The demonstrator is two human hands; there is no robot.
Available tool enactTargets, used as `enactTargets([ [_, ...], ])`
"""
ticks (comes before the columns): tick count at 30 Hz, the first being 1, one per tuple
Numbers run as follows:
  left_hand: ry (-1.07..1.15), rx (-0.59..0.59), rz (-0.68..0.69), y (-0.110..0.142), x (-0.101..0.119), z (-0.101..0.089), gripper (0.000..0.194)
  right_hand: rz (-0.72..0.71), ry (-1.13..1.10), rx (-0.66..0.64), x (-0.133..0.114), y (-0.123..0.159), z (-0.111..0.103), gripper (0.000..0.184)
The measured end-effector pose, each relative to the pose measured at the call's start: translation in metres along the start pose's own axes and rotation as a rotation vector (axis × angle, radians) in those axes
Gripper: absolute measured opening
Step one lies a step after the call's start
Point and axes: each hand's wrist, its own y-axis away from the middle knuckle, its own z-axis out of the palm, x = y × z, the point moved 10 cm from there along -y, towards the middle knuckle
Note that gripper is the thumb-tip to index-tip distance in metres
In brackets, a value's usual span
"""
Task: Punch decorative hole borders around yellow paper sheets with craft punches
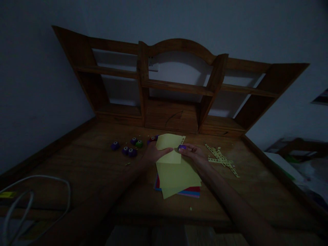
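Observation:
My left hand (153,153) grips a pale yellow paper sheet (167,141), thumb on top and the other fingers mostly hidden. A row of small punched holes runs along the sheet's upper right edge. My right hand (196,155) holds a small purple paper punch (181,147) against that same edge. Beneath, another yellow sheet (176,177) lies askew on a stack of coloured paper (191,193), with red, blue and pink edges showing. Left of my left hand stand several more purple punches (132,152), a green punch (139,144) and a reddish one (153,139), partly hidden.
Punched yellow paper strips (221,159) lie crossed at the right. Small paper bits are scattered over the wooden desk (84,160). A wooden shelf unit (176,87) rises along the back. A white cable (68,188) loops at the lower left. The light is dim.

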Motion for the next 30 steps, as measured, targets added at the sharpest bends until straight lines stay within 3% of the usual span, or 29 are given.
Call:
enactTargets([
  [18, 0.062, -0.053, -0.047, -0.001, -0.007, 0.005, 0.055, 0.001, -0.036, -0.025, 0.002, 0.000, 0.003, 0.036],
  [24, 0.055, -0.017, -0.075, 0.000, -0.007, 0.002, 0.055, 0.000, -0.048, -0.029, 0.005, -0.002, 0.003, 0.035],
  [30, 0.040, -0.033, -0.021, 0.000, -0.004, 0.004, 0.048, 0.046, -0.066, -0.016, 0.009, -0.002, 0.003, 0.035],
])
